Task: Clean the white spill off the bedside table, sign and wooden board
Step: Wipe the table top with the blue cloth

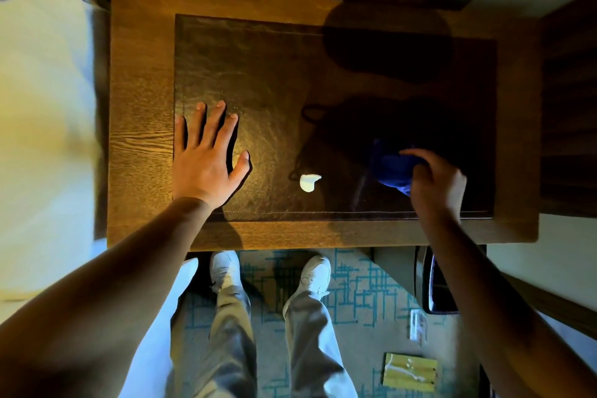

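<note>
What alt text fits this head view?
A white spill sits near the front of a dark bedside table, between a flat left hand and a right hand holding a blue cloth.

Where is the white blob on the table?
The white spill sits on the dark leather-look mat near the table's front edge, between the flat left hand and the right hand holding a blue cloth.

Bedroom: wooden bedside table beside white bedding, patterned carpet
</note>
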{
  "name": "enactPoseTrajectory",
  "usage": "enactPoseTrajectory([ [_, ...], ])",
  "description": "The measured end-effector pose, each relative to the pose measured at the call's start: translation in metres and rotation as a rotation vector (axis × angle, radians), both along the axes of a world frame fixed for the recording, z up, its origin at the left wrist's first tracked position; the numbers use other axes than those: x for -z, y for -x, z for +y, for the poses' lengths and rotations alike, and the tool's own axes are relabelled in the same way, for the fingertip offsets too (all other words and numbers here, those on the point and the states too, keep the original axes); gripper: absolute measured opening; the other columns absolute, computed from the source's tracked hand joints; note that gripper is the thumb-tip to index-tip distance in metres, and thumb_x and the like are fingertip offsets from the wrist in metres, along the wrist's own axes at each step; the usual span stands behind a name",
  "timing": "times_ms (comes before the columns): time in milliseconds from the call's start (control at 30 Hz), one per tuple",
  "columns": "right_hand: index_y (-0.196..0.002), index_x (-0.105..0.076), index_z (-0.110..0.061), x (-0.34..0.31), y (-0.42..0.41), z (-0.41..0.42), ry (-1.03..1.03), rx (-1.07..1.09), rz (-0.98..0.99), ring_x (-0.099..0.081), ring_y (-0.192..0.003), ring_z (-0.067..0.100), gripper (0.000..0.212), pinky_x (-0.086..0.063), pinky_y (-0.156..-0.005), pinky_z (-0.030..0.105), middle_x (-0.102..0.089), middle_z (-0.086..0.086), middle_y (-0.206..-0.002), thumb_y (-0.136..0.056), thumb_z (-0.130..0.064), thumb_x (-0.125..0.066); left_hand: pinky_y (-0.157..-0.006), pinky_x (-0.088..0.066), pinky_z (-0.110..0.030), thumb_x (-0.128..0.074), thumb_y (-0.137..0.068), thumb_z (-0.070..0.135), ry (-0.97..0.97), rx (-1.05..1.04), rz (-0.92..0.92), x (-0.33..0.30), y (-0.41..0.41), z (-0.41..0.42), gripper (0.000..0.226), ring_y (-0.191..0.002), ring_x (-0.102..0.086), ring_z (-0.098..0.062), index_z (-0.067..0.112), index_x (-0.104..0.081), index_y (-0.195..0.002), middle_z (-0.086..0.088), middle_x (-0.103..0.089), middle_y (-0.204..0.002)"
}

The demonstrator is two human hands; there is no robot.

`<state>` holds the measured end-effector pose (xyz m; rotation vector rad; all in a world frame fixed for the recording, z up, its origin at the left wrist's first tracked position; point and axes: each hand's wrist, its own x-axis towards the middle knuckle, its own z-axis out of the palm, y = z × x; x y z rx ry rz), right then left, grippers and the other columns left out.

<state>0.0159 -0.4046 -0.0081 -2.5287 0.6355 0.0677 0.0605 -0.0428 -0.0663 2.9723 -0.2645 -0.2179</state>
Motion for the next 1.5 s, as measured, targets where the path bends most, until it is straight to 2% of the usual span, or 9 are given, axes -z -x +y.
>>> enactPoseTrajectory([
  [67,-0.123,-0.069,-0.023,0.009,0.021,0.008,0.002,-0.094,-0.014,-0.066,-0.111,0.033,0.046,-0.055,-0.09,0.054,-0.068,0.01,-0.127,-0.087,-0.033,-0.042,-0.125,-0.011,-0.058,-0.039,-0.096,0.055,-0.002,-0.003,0.011,-0.001,0.0,0.0,0.068,-0.157,-0.014,-0.034,0.02,-0.032,-0.155,-0.005,-0.022,-0.169],
  [167,-0.14,-0.056,-0.017,0.027,0.056,0.043,0.153,-0.232,0.036,-0.036,-0.145,0.035,0.055,-0.028,-0.119,0.05,-0.047,0.012,-0.152,-0.092,-0.043,-0.049,-0.125,-0.01,-0.058,-0.037,-0.097,0.055,0.001,-0.001,0.019,0.0,0.001,0.001,0.069,-0.157,-0.012,-0.033,0.02,-0.031,-0.156,-0.004,-0.02,-0.169],
  [233,-0.147,-0.047,-0.016,0.029,0.074,0.066,0.191,-0.199,0.045,-0.024,-0.151,0.035,0.061,-0.016,-0.123,0.049,-0.036,0.011,-0.16,-0.095,-0.048,-0.045,-0.125,-0.01,-0.058,-0.036,-0.097,0.055,0.008,0.001,0.019,0.0,0.001,0.001,0.069,-0.157,-0.011,-0.033,0.02,-0.03,-0.156,-0.004,-0.019,-0.169],
  [433,-0.116,-0.073,-0.016,0.022,0.092,0.078,0.149,-0.179,-0.094,-0.051,-0.132,0.031,0.035,-0.043,-0.104,0.053,-0.061,0.006,-0.139,-0.091,-0.03,-0.052,-0.125,-0.011,-0.058,-0.036,-0.097,0.054,0.032,0.01,0.016,-0.001,0.002,0.002,0.068,-0.157,-0.011,-0.033,0.02,-0.03,-0.156,-0.004,-0.019,-0.169],
  [633,-0.149,-0.04,-0.007,0.028,0.093,0.063,0.202,-0.14,0.059,-0.033,-0.147,0.036,0.076,-0.028,-0.119,0.054,-0.039,0.02,-0.156,-0.091,-0.054,-0.05,-0.125,-0.008,-0.059,-0.038,-0.099,0.054,0.069,0.038,0.027,-0.003,0.016,0.017,0.068,-0.158,-0.007,-0.034,0.018,-0.032,-0.156,-0.007,-0.017,-0.17],
  [900,-0.143,-0.05,-0.01,0.029,0.113,0.081,0.307,-0.245,-0.015,-0.029,-0.147,0.038,0.06,-0.024,-0.12,0.051,-0.036,0.019,-0.157,-0.089,-0.035,-0.061,-0.126,-0.012,-0.057,-0.035,-0.1,0.052,0.017,0.079,0.02,-0.003,0.065,0.057,0.065,-0.157,-0.01,-0.035,0.02,-0.034,-0.156,-0.006,-0.02,-0.169],
  [1067,-0.124,-0.066,-0.018,0.022,0.087,0.079,0.279,-0.206,0.034,-0.052,-0.113,0.039,0.052,-0.051,-0.085,0.054,-0.059,0.013,-0.128,-0.072,-0.013,-0.071,-0.127,-0.01,-0.056,-0.038,-0.099,0.051,0.005,0.078,0.033,-0.002,0.064,0.058,0.064,-0.158,-0.009,-0.034,0.022,-0.034,-0.156,-0.005,-0.019,-0.17],
  [1333,-0.116,-0.07,-0.012,-0.003,0.01,0.101,0.047,-0.301,-0.222,-0.055,-0.111,0.024,0.039,-0.037,-0.081,0.012,-0.063,0.008,-0.124,-0.077,-0.016,-0.071,-0.127,-0.01,-0.055,-0.043,-0.099,0.049,0.014,0.067,0.03,-0.004,0.064,0.056,0.062,-0.158,-0.011,-0.033,0.023,-0.036,-0.155,-0.004,-0.019,-0.17],
  [1500,-0.11,-0.073,-0.014,0.021,0.004,0.125,-0.124,-0.395,-0.128,-0.057,-0.124,0.019,0.032,-0.05,-0.101,0.043,-0.067,0.0,-0.126,-0.08,-0.024,-0.069,-0.126,-0.012,-0.056,-0.043,-0.1,0.047,0.016,0.072,0.025,-0.003,0.064,0.057,0.06,-0.158,-0.012,-0.033,0.023,-0.037,-0.154,-0.004,-0.021,-0.169],
])
